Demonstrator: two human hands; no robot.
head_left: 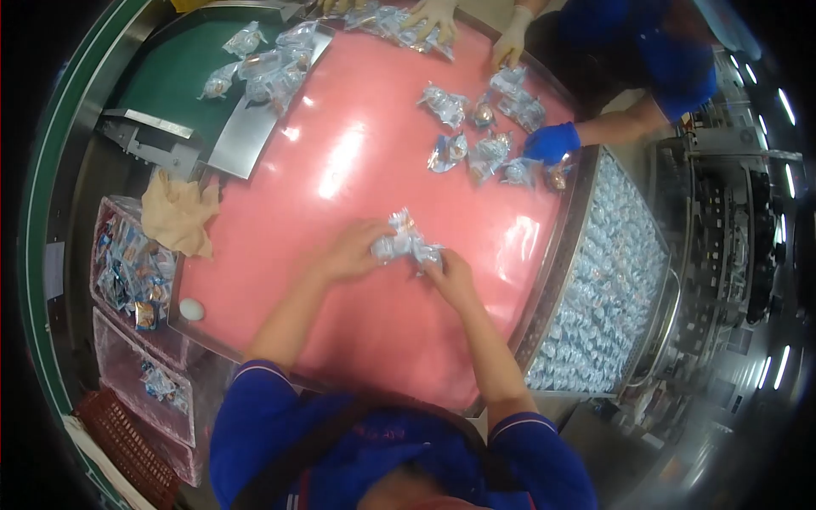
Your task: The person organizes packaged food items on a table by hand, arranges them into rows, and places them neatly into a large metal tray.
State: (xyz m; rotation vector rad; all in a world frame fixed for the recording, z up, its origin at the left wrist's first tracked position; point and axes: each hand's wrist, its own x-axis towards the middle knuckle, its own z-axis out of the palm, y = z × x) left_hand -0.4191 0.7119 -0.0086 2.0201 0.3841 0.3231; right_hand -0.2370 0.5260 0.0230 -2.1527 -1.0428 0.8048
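Note:
Clear, silvery wrapped packets (399,242) are between my two bare hands, above the middle of the pink table surface (280,263). On their left side, my left hand (359,248) has its fingers closed around the edge of one packet. My right hand (450,276) pinches the lower right packet (427,254) from the right. The packets touch each other, so their exact number is hard to tell. Their contents are mostly hidden by the shiny wrap.
Co-workers' gloved hands (552,143) handle packets (489,157) at the upper right and top. Several packets (276,72) lie by the green belt (161,76). A full tray (603,289) stands right; cloth (178,211), white round object (191,309) and bins (136,263) are left.

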